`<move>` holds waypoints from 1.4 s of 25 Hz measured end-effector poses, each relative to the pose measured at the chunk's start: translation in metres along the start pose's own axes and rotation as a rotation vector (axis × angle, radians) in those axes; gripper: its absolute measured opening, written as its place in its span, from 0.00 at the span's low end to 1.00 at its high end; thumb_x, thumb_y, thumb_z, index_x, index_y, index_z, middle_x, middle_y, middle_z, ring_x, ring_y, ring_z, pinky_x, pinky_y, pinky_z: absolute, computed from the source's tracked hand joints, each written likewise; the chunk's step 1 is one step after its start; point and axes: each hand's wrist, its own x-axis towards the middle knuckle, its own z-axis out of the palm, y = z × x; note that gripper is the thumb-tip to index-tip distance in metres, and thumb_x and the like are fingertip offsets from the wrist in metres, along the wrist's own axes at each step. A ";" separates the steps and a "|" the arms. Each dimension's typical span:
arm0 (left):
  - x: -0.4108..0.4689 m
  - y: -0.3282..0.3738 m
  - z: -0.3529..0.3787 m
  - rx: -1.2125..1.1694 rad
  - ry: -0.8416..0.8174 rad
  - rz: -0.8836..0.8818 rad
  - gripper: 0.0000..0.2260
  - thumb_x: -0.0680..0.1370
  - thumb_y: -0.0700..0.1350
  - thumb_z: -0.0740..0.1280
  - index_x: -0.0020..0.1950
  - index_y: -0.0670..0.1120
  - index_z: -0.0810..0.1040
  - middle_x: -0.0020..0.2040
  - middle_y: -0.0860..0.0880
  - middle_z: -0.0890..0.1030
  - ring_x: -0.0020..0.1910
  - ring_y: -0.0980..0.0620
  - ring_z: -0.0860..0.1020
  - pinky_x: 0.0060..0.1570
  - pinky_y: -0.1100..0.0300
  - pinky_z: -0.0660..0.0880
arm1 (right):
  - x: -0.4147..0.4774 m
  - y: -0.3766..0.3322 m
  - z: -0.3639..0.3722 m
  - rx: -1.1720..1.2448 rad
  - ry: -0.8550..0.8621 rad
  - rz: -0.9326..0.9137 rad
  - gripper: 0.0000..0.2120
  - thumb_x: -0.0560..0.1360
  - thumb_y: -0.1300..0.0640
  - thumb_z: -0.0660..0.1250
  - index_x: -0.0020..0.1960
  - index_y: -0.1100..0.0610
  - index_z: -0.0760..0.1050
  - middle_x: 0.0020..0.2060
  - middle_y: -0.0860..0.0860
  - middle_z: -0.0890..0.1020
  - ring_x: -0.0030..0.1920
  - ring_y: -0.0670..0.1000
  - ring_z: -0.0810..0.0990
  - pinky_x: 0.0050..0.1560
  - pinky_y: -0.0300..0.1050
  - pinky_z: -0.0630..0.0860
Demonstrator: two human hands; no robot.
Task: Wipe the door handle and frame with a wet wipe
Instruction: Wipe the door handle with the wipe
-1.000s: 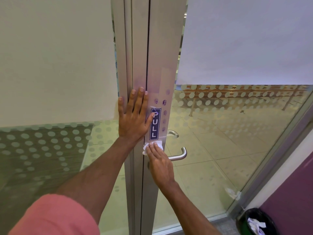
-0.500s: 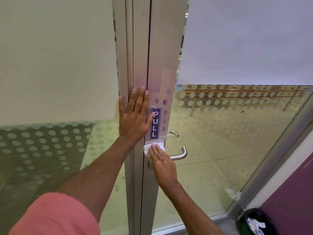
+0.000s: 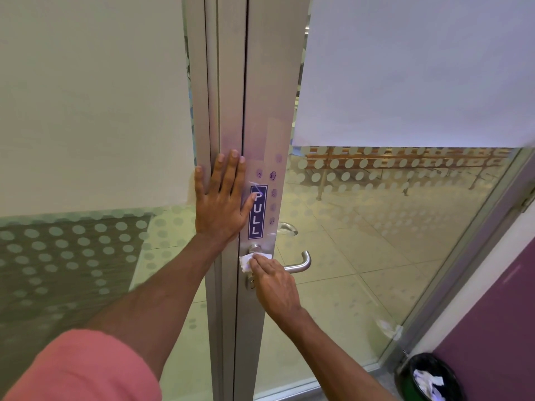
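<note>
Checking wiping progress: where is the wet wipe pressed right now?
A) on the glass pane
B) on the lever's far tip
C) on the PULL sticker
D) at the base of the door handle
D: the right hand presses the wet wipe against the base of the door handle, below the PULL sticker.

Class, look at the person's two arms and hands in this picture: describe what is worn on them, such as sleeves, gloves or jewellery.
The left arm has a short pink sleeve at its top; below it the forearm is uncovered. The left hand and right hand are bare, with no gloves, and no rings, watch or bracelet can be seen. No sleeve shows on the right arm within the frame.
</note>
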 end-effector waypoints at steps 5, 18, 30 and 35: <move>0.001 0.000 -0.001 -0.003 -0.006 -0.006 0.34 0.83 0.63 0.48 0.81 0.45 0.41 0.81 0.44 0.50 0.80 0.49 0.38 0.77 0.44 0.34 | 0.000 0.000 -0.003 -0.056 -0.009 -0.057 0.30 0.61 0.57 0.81 0.61 0.59 0.78 0.59 0.56 0.82 0.59 0.54 0.82 0.59 0.46 0.77; 0.002 0.000 -0.012 -0.034 -0.128 -0.012 0.36 0.83 0.62 0.51 0.81 0.45 0.40 0.81 0.44 0.49 0.80 0.46 0.41 0.76 0.43 0.35 | -0.008 0.004 0.006 0.088 0.025 -0.044 0.26 0.76 0.66 0.65 0.73 0.60 0.67 0.74 0.55 0.68 0.74 0.55 0.65 0.74 0.47 0.59; -0.183 0.089 -0.102 -0.925 -0.447 -1.234 0.08 0.78 0.48 0.70 0.53 0.46 0.78 0.46 0.51 0.82 0.49 0.48 0.82 0.45 0.66 0.75 | -0.090 -0.015 0.036 0.616 0.160 0.264 0.20 0.75 0.66 0.65 0.60 0.47 0.80 0.46 0.41 0.81 0.44 0.34 0.72 0.42 0.22 0.64; -0.201 0.097 -0.105 -1.108 -0.607 -1.626 0.04 0.77 0.37 0.71 0.46 0.46 0.80 0.46 0.45 0.85 0.45 0.50 0.83 0.47 0.60 0.77 | -0.107 -0.018 0.052 0.678 0.068 0.250 0.19 0.76 0.66 0.66 0.63 0.50 0.79 0.63 0.43 0.78 0.62 0.41 0.77 0.60 0.27 0.69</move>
